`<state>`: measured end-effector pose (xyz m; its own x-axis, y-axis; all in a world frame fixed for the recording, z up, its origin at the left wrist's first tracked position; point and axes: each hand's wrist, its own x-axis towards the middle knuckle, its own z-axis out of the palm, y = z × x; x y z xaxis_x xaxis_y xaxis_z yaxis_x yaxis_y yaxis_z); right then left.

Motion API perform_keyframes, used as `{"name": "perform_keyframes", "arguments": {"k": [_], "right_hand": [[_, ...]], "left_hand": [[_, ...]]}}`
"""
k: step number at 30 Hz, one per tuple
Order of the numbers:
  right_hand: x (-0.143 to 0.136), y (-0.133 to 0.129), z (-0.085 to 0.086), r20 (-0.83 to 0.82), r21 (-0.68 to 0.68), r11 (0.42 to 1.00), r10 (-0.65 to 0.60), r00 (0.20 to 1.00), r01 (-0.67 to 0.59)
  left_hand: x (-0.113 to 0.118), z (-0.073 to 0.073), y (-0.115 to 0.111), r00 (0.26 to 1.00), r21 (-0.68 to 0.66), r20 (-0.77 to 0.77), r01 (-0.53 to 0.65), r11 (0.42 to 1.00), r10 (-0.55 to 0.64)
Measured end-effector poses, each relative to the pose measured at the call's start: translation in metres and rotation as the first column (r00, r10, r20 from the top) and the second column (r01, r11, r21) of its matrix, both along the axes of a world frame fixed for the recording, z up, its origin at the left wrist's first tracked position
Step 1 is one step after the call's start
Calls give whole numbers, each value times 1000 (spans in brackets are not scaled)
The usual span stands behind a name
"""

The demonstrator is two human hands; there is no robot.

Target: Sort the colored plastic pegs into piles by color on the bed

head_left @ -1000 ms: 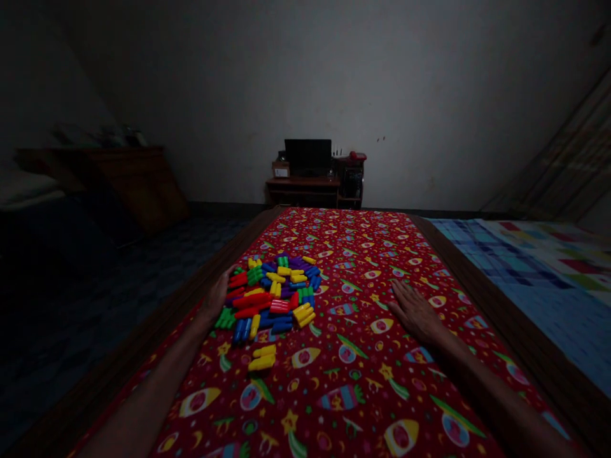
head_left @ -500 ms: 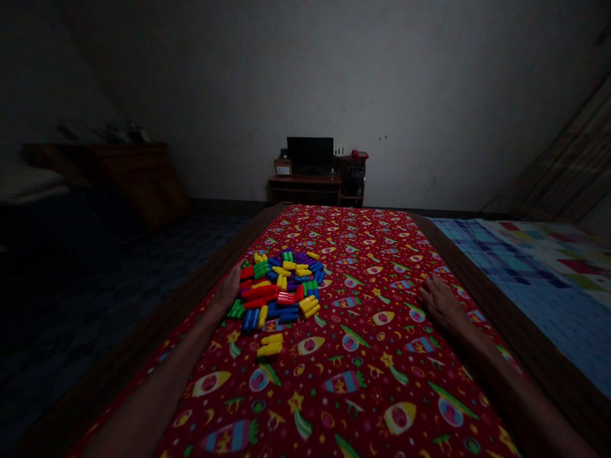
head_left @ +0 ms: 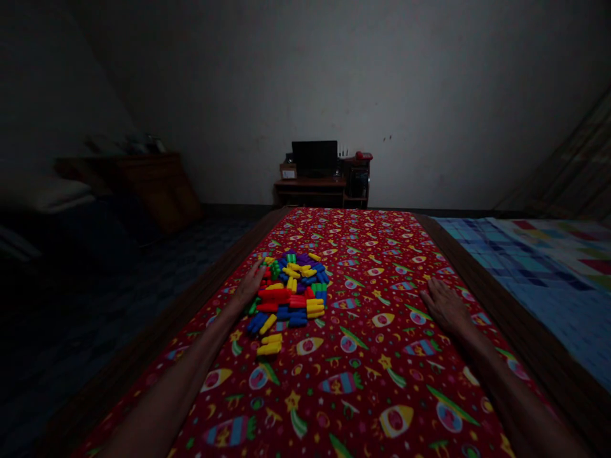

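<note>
Blocks [head_left: 274, 296] in red, yellow, blue, green and purple lie in one loose, crowded patch on the red printed cloth [head_left: 363, 375], left of its middle and beside the left hand [head_left: 251, 283]. Most of them appear gathered already, touching or nearly so, though no order by colour shows and no built shape can be made out. What seems left outside is a yellow piece [head_left: 270, 345] on the person's side of the patch, a narrow strip of cloth between it and the rest.

Long axes do not agree. The red blocks in the middle run mostly crosswise, from left to right. The outlying yellow piece also runs nearly crosswise, its right end slightly farther from the person. A blue block [head_left: 258, 323] at the near left slants away toward the right, and a single yellow block [head_left: 268, 324] next to it slants likewise. Which end counts as the front cannot be told at this size.

The left hand has its fingers extended along the patch's left edge, gripping nothing visible; whether the fingertips touch the blocks is unclear. The right hand [head_left: 447, 306] rests palm down with fingers spread on the cloth, well apart from the blocks and holding nothing.
</note>
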<state>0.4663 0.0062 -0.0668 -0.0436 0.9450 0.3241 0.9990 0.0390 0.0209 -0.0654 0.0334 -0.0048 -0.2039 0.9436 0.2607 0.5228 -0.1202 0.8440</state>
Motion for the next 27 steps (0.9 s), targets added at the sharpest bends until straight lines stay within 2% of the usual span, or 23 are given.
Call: {"name": "perform_keyframes", "arguments": {"k": [4,8,14,17,19,20,22,24,27], "right_hand": [[-2,-2,2,25,4,1000,-1,1000,0],[-5,-3,4,5,3,1000,-19,1000,19],[-7,-4,6,11,3,1000,-14,1000,14],[-7,-4,5,11,11,1000,-14,1000,14],[-7,-4,4,16,13,1000,-10,1000,10],[-7,-4,3,22,16,1000,-5,1000,4],[-8,-5,3,32,28,1000,-3,999,2],[-10,-5,3,40,46,999,-6,999,4],[-11,-6,4,43,60,998,-7,999,5]], "left_hand": [[37,10,3,994,-71,9,112,991,-112],[83,7,10,968,-54,-9,248,967,-249],[159,-2,19,880,3,-118,464,886,-461],[178,4,28,835,21,-175,533,846,-522],[168,13,38,865,70,-216,477,876,-454],[156,17,44,898,103,-238,403,909,-371],[119,23,54,949,145,-289,171,975,-123],[78,25,62,929,91,-363,-46,995,76],[39,21,71,918,6,-386,-98,995,92]]}}
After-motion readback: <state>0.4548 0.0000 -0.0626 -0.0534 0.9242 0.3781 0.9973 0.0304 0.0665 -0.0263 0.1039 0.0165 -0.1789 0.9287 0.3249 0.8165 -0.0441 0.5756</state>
